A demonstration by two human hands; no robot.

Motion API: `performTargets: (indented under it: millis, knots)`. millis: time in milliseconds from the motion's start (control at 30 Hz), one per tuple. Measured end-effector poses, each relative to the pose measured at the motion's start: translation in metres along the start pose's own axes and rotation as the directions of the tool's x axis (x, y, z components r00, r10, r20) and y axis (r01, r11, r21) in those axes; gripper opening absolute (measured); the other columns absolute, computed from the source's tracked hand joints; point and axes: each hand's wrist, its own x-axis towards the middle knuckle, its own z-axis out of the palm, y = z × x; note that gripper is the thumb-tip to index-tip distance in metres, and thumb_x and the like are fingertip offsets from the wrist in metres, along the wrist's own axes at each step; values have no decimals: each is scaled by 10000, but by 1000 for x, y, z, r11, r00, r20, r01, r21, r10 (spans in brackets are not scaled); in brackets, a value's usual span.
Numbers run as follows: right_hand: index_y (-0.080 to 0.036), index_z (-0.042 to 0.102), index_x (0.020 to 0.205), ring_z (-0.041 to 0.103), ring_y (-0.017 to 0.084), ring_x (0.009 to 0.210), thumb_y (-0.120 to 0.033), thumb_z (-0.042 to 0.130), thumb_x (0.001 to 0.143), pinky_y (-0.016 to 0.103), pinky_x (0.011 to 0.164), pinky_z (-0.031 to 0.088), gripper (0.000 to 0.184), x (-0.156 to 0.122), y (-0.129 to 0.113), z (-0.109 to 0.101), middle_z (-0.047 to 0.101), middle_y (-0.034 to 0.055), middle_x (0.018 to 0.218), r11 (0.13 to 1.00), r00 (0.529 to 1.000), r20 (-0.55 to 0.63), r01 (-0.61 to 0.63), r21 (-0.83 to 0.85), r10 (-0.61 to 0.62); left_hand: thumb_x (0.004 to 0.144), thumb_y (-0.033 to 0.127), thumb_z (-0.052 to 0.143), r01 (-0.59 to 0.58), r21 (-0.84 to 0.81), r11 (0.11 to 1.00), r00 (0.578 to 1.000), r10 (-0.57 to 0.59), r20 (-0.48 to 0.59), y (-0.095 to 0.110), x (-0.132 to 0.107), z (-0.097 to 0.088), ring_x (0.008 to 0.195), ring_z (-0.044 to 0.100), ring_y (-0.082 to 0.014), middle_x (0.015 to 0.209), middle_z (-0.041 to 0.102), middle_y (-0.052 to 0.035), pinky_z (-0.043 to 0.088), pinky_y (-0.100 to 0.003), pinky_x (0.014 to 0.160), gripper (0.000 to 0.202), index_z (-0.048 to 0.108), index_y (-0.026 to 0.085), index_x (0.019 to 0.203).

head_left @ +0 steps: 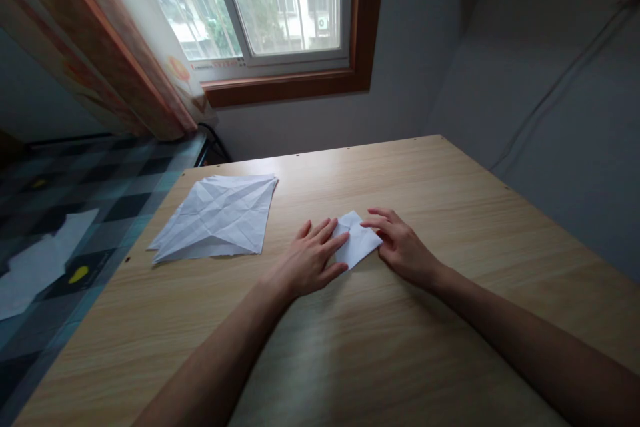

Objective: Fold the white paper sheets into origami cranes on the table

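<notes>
A small folded sheet of white paper (356, 247) lies on the wooden table between my two hands. My left hand (317, 257) rests flat at its left side with the fingers spread, the fingertips on the paper. At the right corner, my right hand (407, 247) is curled, its thumb and fingers around the paper's edge. Its forefinger and middle finger reach over the top; part of the grip is hidden by the fingers. To the left lies a stack of creased white paper sheets (220, 213), touched by neither hand.
The table (475, 227) has its far edge near the wall under a window (285, 7). At the left stands a bed with a checked cover (120, 213), bearing more white paper (45, 263). A curtain (115, 40) hangs above it. A cable (545, 100) runs along the right wall.
</notes>
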Motion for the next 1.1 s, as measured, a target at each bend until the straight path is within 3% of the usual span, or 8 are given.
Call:
performTargets:
  millis: [167, 300, 467, 600, 700, 800, 900, 1100]
  knots:
    - [-227, 699, 950, 612, 219, 1043, -15, 523, 817, 418, 941, 495, 306, 6, 11, -8, 691, 65, 1084, 990, 985, 101, 135, 29, -137, 953, 557, 411, -1, -13, 1000, 999, 1, 40, 0, 0, -2, 1474, 228, -318, 1592, 263, -127, 187, -563, 1165, 571, 396, 300, 1462]
    - [-206, 686, 1001, 623, 212, 910, -113, 551, 884, 387, 855, 510, 202, 13, 10, -4, 707, 63, 933, 999, 991, 128, 36, -11, -34, 963, 549, 385, 27, -21, 999, 999, -26, 46, 4, 1, -4, 1471, 236, -316, 1584, 286, -122, 183, -561, 1167, 552, 420, 282, 1446]
    - [-159, 634, 1109, 609, 237, 941, -123, 631, 837, 400, 871, 515, 273, 19, 1, 10, 668, 96, 1008, 973, 999, 28, -32, -228, 40, 929, 518, 469, 52, -21, 998, 999, -53, -15, 8, 2, -2, 1450, 286, -320, 1547, 353, -160, 216, -563, 1160, 591, 440, 182, 1416]
    - [-173, 682, 950, 620, 255, 952, -101, 560, 890, 408, 873, 522, 154, 8, -16, 16, 695, 108, 965, 892, 988, 121, 142, -429, -99, 924, 491, 476, 61, 4, 998, 998, -61, -34, 9, 2, 0, 1436, 309, -337, 1535, 368, -179, 240, -583, 1144, 621, 412, 137, 1431]
    - [-165, 691, 988, 650, 237, 998, -80, 538, 896, 362, 881, 539, 197, -5, -28, 20, 720, 121, 1034, 855, 942, 243, 318, -410, -233, 931, 516, 456, 53, 30, 998, 998, -52, -38, 9, 2, 0, 1427, 322, -352, 1540, 365, -165, 249, -586, 1134, 607, 436, 161, 1422]
    - [-137, 689, 1067, 661, 231, 1067, -81, 516, 899, 354, 935, 532, 248, -12, -29, 20, 721, 136, 1116, 841, 902, 281, 414, -348, -328, 924, 554, 456, 58, 35, 998, 998, -57, -30, 8, 1, -1, 1429, 318, -351, 1539, 369, -158, 247, -569, 1138, 641, 428, 164, 1431]
    - [-138, 695, 1102, 664, 243, 1095, -66, 521, 876, 389, 984, 514, 294, -10, -17, 15, 715, 133, 1160, 845, 917, 267, 383, -372, -298, 906, 587, 471, 62, 36, 997, 998, -62, -1, 9, 1, -3, 1436, 302, -352, 1546, 356, -159, 235, -564, 1145, 691, 407, 163, 1448]
    - [-132, 678, 1144, 619, 288, 1156, -60, 510, 857, 489, 1027, 464, 340, 1, 0, 5, 679, 153, 1227, 890, 978, 165, 188, -416, -129, 862, 662, 500, 74, 30, 997, 997, -74, 17, 9, 1, -2, 1438, 285, -372, 1544, 353, -173, 212, -578, 1150, 794, 392, 148, 1458]
